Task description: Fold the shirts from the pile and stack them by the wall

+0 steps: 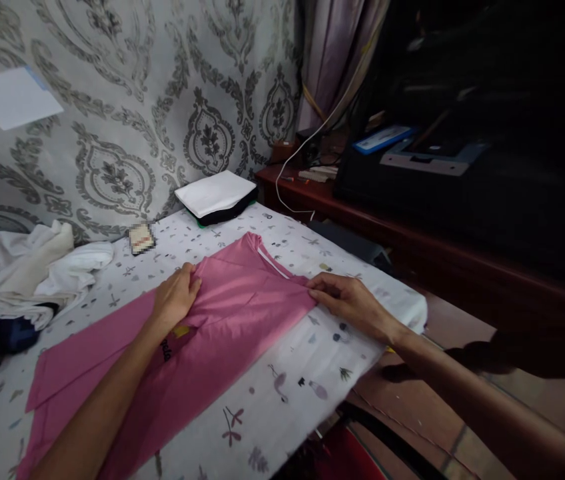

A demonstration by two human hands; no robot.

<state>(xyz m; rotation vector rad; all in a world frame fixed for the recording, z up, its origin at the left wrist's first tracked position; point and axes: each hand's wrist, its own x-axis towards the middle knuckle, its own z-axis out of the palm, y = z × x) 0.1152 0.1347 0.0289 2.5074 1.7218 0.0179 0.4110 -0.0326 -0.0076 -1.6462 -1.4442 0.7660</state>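
Note:
A pink shirt (242, 300) lies spread on a white patterned sheet (287, 393), its neckline toward the far right and some lettering partly hidden under my left forearm. My left hand (176, 297) is closed on the shirt's far edge, thumb and fingers pinching the cloth. At the near shoulder, beside the neckline, my right hand (342, 293) pinches the shirt between thumb and fingers. The fabric between the two hands shows light creases.
A heap of clothes (32, 273) lies at the left. Folded white and black cloths (217, 195) sit by the wall. A small blurred card (141, 238) rests nearby. Beyond the right edge stands a dark red wooden cabinet (322, 197) with a white cable.

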